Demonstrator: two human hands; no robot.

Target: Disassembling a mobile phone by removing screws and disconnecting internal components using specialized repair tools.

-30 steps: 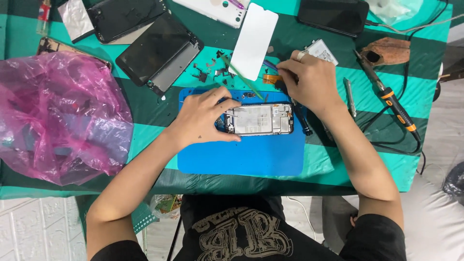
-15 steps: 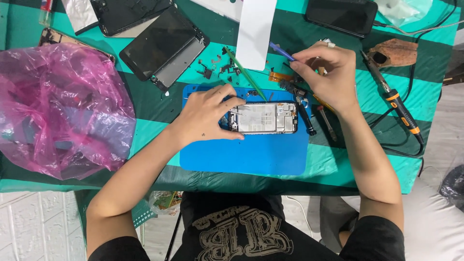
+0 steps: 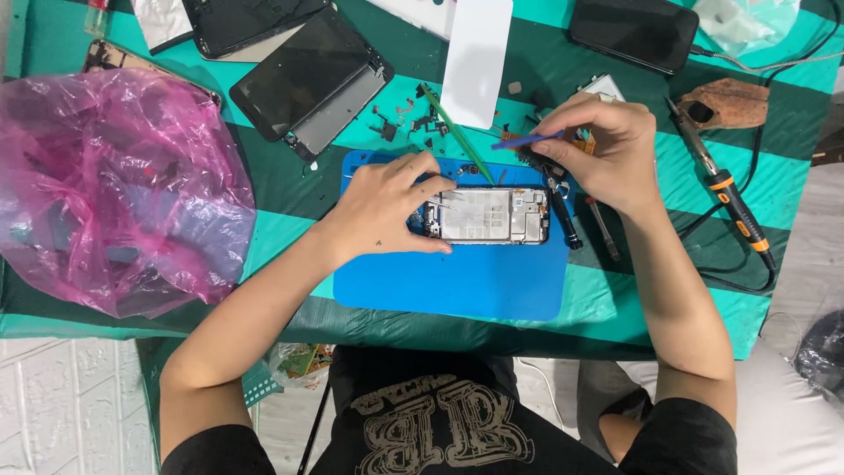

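An opened phone frame (image 3: 491, 215) with bare internals lies flat on a blue work mat (image 3: 457, 281). My left hand (image 3: 387, 202) grips the frame's left end, thumb under its near edge and fingers over the top. My right hand (image 3: 598, 145) hovers just above the frame's right end and pinches a thin blue pry tool (image 3: 526, 140) that points left. A green stick tool (image 3: 457, 134) lies slanted just beyond the mat, between my two hands.
A pink plastic bag (image 3: 105, 189) fills the left of the table. Dark phone screens (image 3: 308, 79) and a phone (image 3: 633, 33) lie at the back with a white sheet (image 3: 475, 57). A soldering iron (image 3: 725, 189) and a screwdriver (image 3: 563, 220) lie to the right. Small loose parts (image 3: 404, 119) are scattered behind the mat.
My right hand has come from the table's back right with the blue pry tool, down toward the frame's right end. My left hand has kept its hold on the frame.
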